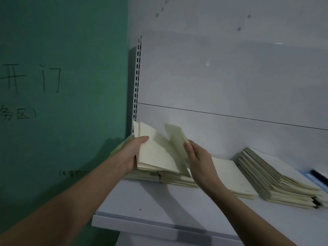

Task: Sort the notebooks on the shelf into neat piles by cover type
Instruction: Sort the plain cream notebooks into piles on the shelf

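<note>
On the shelf (pixel 142 206), the left hand (pixel 130 153) grips a tilted bundle of cream notebooks (pixel 156 153); the right hand (pixel 198 160) pinches one notebook beside it. They look light, thin and floppy, best held along the spine edge.

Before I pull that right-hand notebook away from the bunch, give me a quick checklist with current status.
1. Left hand grips the tilted bunch of notebooks: ok.
2. Right hand has one cream notebook separated, thumb on its edge: ok.
3. Cover type of that notebook readable: cannot tell, light is dim and covers look alike.
4. Flat pile under the bunch squared up: not ok, edges look staggered.
5. Low pile beside the right wrist free on top for a drop: ok.
6. Tall right pile neat: not ok, it fans and leans.
</note>
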